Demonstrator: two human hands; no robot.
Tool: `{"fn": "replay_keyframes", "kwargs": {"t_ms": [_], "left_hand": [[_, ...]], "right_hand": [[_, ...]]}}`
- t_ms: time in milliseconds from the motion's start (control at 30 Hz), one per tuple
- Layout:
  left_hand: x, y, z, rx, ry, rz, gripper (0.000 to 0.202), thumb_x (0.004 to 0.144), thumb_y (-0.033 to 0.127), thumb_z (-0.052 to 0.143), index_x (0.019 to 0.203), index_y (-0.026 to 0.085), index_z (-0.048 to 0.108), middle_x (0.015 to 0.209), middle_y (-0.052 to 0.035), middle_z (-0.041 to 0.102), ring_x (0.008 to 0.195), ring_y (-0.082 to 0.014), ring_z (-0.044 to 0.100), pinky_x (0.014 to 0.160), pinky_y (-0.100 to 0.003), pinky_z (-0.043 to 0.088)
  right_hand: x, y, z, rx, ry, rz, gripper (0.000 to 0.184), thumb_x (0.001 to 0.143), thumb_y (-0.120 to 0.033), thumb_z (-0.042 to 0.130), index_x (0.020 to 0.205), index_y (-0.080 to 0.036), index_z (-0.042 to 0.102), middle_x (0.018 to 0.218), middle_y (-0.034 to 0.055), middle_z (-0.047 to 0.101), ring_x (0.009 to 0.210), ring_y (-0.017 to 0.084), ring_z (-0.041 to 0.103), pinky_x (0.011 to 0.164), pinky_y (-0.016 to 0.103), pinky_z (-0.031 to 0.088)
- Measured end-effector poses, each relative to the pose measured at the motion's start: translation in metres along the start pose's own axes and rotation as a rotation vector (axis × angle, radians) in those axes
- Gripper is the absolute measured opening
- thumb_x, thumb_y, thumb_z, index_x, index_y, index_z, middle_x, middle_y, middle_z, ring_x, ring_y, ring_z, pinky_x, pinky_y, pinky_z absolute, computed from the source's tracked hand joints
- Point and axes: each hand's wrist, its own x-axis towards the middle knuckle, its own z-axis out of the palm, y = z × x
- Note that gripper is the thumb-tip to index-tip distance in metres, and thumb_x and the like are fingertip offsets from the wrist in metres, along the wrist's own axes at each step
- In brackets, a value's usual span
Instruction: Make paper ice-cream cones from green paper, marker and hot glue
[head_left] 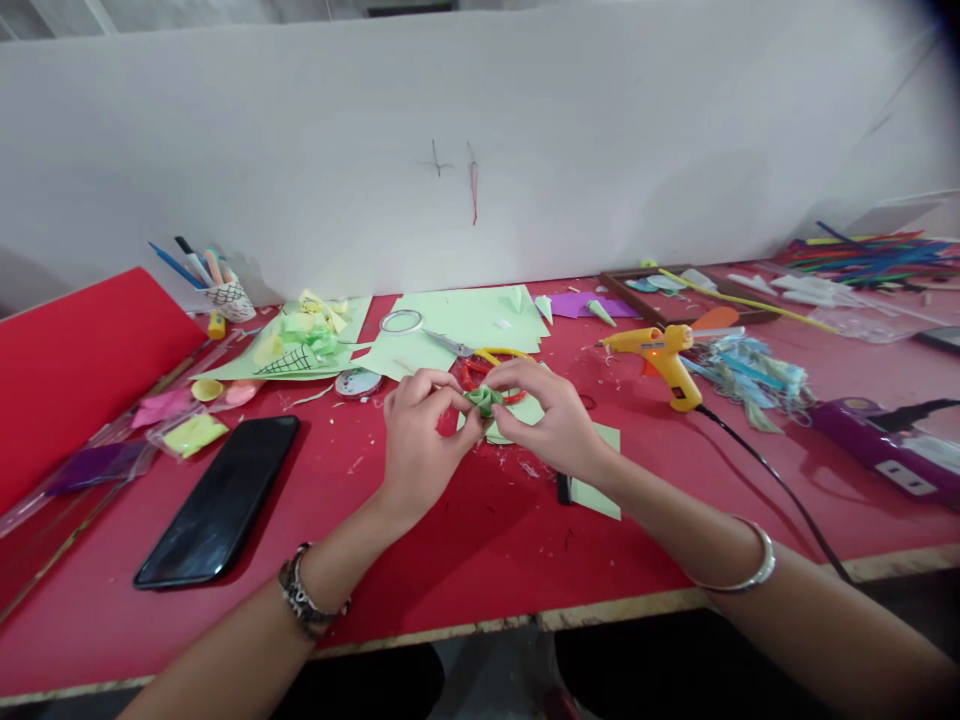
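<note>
Both of my hands meet over the middle of the red table (465, 540). My left hand (417, 432) and my right hand (546, 412) pinch a small folded green paper piece (484, 399) between their fingertips, just above the table top. Under the hands lies a light green paper sheet (600, 492). Behind them rest scissors with yellow handles (480, 352) and a red curled strip (474, 374). A beaded bracelet sits on my left wrist and a silver bangle on my right.
A black phone (221, 497) lies at the left. A yellow glue gun (664, 356) with a black cord stands at the right, near blue feathers (750, 375) and a purple power strip (877, 440). Green sheets (465, 325), a tape roll (401, 321), a pen cup (229, 296) and red foam (75, 360) lie behind.
</note>
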Motion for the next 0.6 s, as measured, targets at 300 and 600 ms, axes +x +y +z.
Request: {"fn": "replay_keyframes", "kwargs": {"t_ms": [300, 600], "left_hand": [[0.0019, 0.0013, -0.0010, -0.065, -0.048, -0.122, 0.010, 0.070, 0.018, 0.057, 0.060, 0.018, 0.052, 0.081, 0.0009, 0.055, 0.082, -0.0161, 0.051, 0.077, -0.035, 0.037], [0.0038, -0.0016, -0.0030, -0.061, -0.028, -0.080, 0.007, 0.070, 0.019, 0.057, 0.064, 0.019, 0.055, 0.083, 0.0008, 0.053, 0.082, -0.0159, 0.051, 0.077, -0.034, 0.037]], "right_hand": [[0.0006, -0.0013, 0.0002, -0.019, 0.004, -0.019, 0.016, 0.070, -0.011, 0.050, 0.083, -0.019, 0.055, 0.083, 0.0024, 0.060, 0.081, 0.012, 0.056, 0.072, 0.028, 0.047], [0.0003, 0.0022, -0.0013, 0.012, 0.042, -0.019, 0.014, 0.071, -0.016, 0.055, 0.085, -0.019, 0.056, 0.083, 0.0029, 0.060, 0.083, 0.013, 0.055, 0.072, 0.028, 0.047]]}}
